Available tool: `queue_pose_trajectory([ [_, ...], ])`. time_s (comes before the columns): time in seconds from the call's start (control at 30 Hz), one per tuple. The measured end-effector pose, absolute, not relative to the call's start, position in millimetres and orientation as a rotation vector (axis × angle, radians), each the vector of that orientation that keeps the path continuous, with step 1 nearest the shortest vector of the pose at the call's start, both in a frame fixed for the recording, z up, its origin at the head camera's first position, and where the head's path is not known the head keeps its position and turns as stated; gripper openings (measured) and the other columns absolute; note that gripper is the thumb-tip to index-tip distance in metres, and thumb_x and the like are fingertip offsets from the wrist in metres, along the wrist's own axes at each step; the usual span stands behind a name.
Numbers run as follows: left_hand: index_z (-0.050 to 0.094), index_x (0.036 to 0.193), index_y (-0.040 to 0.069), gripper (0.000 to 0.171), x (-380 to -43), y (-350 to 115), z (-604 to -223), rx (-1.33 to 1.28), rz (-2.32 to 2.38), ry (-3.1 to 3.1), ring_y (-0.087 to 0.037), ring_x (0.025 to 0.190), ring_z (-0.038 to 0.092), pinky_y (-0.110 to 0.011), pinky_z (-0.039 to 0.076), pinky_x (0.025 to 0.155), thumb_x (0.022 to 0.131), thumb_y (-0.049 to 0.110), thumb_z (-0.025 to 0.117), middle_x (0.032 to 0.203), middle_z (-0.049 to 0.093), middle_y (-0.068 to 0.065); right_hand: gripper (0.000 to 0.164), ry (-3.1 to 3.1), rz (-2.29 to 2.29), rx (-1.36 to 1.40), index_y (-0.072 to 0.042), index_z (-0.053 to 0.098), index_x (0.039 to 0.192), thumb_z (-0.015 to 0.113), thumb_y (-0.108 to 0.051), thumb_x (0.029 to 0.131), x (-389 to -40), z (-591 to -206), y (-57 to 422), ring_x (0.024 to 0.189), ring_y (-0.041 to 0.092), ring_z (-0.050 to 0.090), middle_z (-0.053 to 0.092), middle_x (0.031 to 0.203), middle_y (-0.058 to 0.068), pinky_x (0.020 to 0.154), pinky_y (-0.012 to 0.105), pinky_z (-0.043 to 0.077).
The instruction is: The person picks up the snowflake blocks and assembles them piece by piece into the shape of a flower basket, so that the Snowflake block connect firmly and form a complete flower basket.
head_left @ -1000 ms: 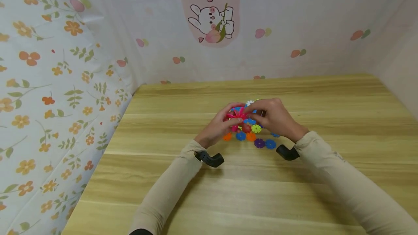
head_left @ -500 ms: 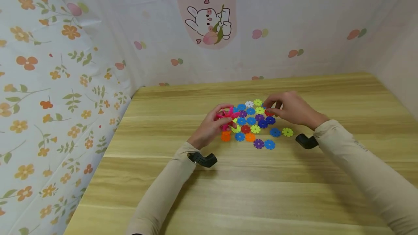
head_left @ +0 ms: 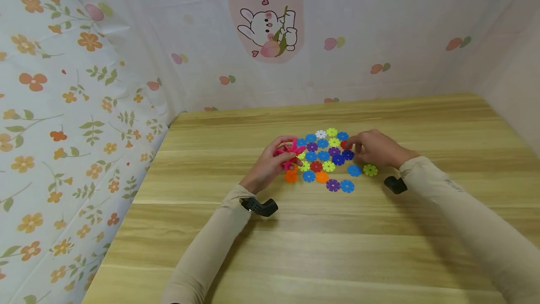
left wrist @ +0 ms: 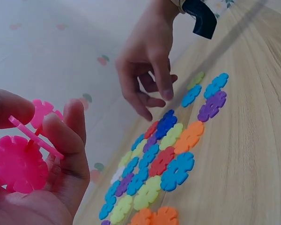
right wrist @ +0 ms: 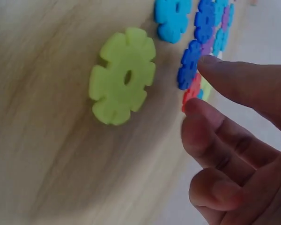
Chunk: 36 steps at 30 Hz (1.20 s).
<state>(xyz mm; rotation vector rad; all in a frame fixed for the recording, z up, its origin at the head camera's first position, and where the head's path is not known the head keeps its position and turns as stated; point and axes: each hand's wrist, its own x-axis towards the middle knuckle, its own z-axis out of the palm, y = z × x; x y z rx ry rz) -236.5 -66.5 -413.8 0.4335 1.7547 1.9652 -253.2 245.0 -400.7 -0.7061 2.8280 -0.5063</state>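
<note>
My left hand [head_left: 266, 167] holds a cluster of pink flower-shaped snowflake discs [left wrist: 21, 164], slotted into one another at angles, above the left side of a spread of loose discs. In the left wrist view the cluster sits between thumb and fingers. My right hand [head_left: 377, 148] hovers at the spread's right end, near a red disc [head_left: 345, 144] and a dark blue disc [right wrist: 189, 64]. A gap shows between its thumb and fingers, with nothing held. Closer to the right wrist camera, a yellow-green disc [right wrist: 124, 77] lies flat on the table.
The loose discs lie close together in blue, purple, orange, yellow-green, red and white; a white disc [head_left: 321, 134] is at the back and an orange disc [head_left: 291, 176] at the front left. They lie on a wood-grain table [head_left: 261, 247] with a patterned cloth [head_left: 202, 36] behind it.
The right hand has left the pink cluster and moved right to the far end of the loose discs. Still holding the cluster, the left hand has shifted slightly left.
</note>
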Motion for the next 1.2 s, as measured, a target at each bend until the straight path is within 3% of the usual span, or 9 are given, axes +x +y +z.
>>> queue_pose_trajectory([
  [0.23,0.041,0.145,0.009,0.039,-234.6,-64.4,-412.7,0.421,1.974,1.726,-0.013,0.089,0.069,-0.024,0.052,0.076,0.106,0.008,0.043,0.118,0.051,-0.024,0.029,2.882,-0.414,-0.75,-0.005,0.074,0.112,0.077,-0.004,0.084,-258.0,-411.6,238.2,0.071,0.016,0.054,0.068,0.083,0.004,0.073,0.04,0.056],
  [0.33,0.042,0.144,0.008,0.037,-234.4,-63.2,-412.9,0.403,1.992,1.695,-0.014,0.086,0.069,-0.024,0.052,0.074,0.107,0.011,0.042,0.11,0.055,-0.017,0.029,2.895,-0.406,-0.746,-0.004,0.074,0.111,0.078,-0.004,0.083,-259.5,-414.8,237.5,0.07,0.017,0.053,0.067,0.082,0.005,0.071,0.039,0.054],
  [0.47,0.043,0.143,0.008,0.036,-234.4,-63.1,-413.1,0.399,2.001,1.694,-0.016,0.085,0.068,-0.025,0.052,0.073,0.108,0.014,0.042,0.1,0.058,-0.008,0.032,2.91,-0.442,-0.739,-0.001,0.074,0.111,0.08,-0.003,0.08,-261.1,-415.3,235.8,0.078,0.021,0.062,0.07,0.092,0.012,0.077,0.045,0.058],
  [0.57,0.043,0.143,0.008,0.035,-234.9,-63.4,-414.0,0.412,1.99,1.7,-0.016,0.086,0.068,-0.026,0.051,0.074,0.108,0.015,0.04,0.102,0.058,-0.01,0.034,2.907,-0.47,-0.724,0.0,0.074,0.112,0.08,-0.002,0.079,-261.9,-415.1,234.7,0.085,0.025,0.067,0.072,0.1,0.016,0.082,0.048,0.059],
  [0.7,0.042,0.143,0.009,0.035,-235.6,-63.6,-414.9,0.421,1.973,1.706,-0.014,0.087,0.068,-0.027,0.051,0.076,0.109,0.017,0.039,0.108,0.057,-0.014,0.03,2.89,-0.504,-0.714,-0.001,0.075,0.108,0.08,-0.002,0.079,-263.1,-415.6,234.6,0.086,0.026,0.068,0.073,0.102,0.016,0.083,0.049,0.059],
  [0.9,0.039,0.146,0.005,0.039,-235.4,-62.3,-413.7,0.414,1.979,1.69,-0.014,0.085,0.068,-0.026,0.052,0.076,0.108,0.015,0.04,0.106,0.056,-0.01,0.022,2.892,-0.531,-0.732,-0.005,0.077,0.102,0.079,-0.002,0.08,-263.6,-415.7,236.2,0.085,0.025,0.067,0.073,0.097,0.012,0.082,0.048,0.059],
  [1.03,0.038,0.146,0.004,0.04,-235.4,-61.7,-413.0,0.418,1.982,1.696,-0.013,0.085,0.068,-0.025,0.053,0.075,0.107,0.013,0.041,0.099,0.054,-0.005,0.027,2.897,-0.519,-0.75,-0.005,0.076,0.107,0.078,-0.001,0.081,-265.1,-415.7,237.3,0.081,0.023,0.065,0.072,0.092,0.01,0.082,0.048,0.059],
  [1.2,0.037,0.147,0.002,0.041,-234.7,-61.6,-412.7,0.416,1.983,1.694,-0.013,0.083,0.068,-0.025,0.052,0.076,0.107,0.011,0.041,0.103,0.053,-0.007,0.031,2.882,-0.528,-0.73,-0.002,0.072,0.115,0.076,-0.005,0.084,-269.0,-416.2,236.1,0.078,0.02,0.064,0.074,0.093,0.01,0.082,0.047,0.059],
])
